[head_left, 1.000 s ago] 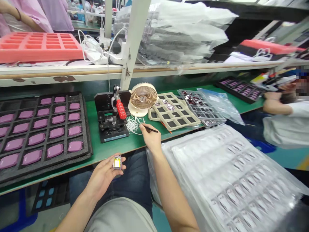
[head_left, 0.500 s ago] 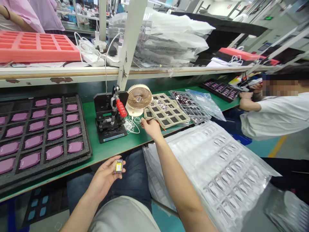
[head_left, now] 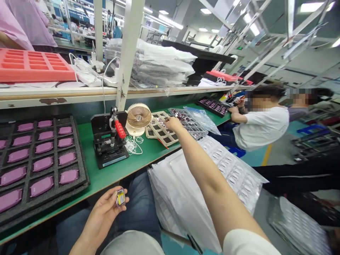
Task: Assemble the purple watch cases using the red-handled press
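Note:
My left hand [head_left: 105, 205] is closed around the edges of a small watch-like case [head_left: 120, 197], its open side turned up and a yellow-edged part showing inside. It is held over my lap, off the table's front edge. Stretched far forward, my right hand [head_left: 173, 124] is over a beige compartment tray [head_left: 168, 140], beside small shiny parts [head_left: 158, 122] lying on it. Its fingers are pinched together, and what they hold is too small to make out. Left of that tray are a beige fan [head_left: 139, 118] and a black press fixture with a red-handled clamp [head_left: 120, 130].
A black foam tray [head_left: 81, 166] of purple watch-shaped pieces covers the left of the green table. White cable [head_left: 134, 144] lies by the fan. Bagged clear trays [head_left: 228, 159] are at my right. A shelf [head_left: 87, 94] spans above. Co-workers sit farther right.
My right hand has gone from the beige tray's near-left edge to farther over the tray; the thin dark tool at its fingers no longer shows. The view has turned right. My left hand keeps the case.

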Demonstrator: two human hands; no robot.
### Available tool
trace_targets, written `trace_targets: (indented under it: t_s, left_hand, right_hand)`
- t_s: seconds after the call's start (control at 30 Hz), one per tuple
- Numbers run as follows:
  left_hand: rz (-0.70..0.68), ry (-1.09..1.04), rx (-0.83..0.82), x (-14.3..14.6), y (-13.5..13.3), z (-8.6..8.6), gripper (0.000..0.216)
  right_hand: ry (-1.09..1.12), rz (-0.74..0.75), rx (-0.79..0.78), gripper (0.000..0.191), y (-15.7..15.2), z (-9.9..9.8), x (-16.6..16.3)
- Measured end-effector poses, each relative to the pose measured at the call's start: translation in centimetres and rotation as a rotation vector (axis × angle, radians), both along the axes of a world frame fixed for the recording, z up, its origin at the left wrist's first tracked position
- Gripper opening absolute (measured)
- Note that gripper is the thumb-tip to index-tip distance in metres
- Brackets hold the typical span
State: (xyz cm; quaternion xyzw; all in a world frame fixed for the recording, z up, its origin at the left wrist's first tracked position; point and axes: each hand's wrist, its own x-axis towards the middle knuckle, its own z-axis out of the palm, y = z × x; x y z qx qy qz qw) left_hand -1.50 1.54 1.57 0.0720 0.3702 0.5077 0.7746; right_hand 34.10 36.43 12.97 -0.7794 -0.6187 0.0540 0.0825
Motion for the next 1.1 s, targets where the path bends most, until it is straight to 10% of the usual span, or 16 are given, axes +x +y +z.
trace_targets:
  t_s: [0.3, 0.73, 0.93, 1.1]
  left_hand:
    - [0.041, 0.043, -0.071, -0.2, -1.2, -0.1, 0.036]
    - [0.064, 0.043, -0.014, 1.2, 1.0, 1.7, 0.032]
    - [0.127, 0.009, 0.05, 1.2, 2.3, 2.7, 0.027]
    - [0.211, 0.063, 0.058, 1.6, 2.5, 3.3, 0.022]
  right_hand:
    - [-0.183, 0.249, -0.228, 0.032, 3.7, -2.2, 2.8]
    - [-0.23, 0.21, -0.003, 0.027, -0.1, -0.3, 2.7]
    - [0.046, 0.415, 0.255, 0.026, -14.3, 1.4, -3.7]
    - [0.649, 0.82, 0.233, 0.019, -29.2, -1.5, -13.4]
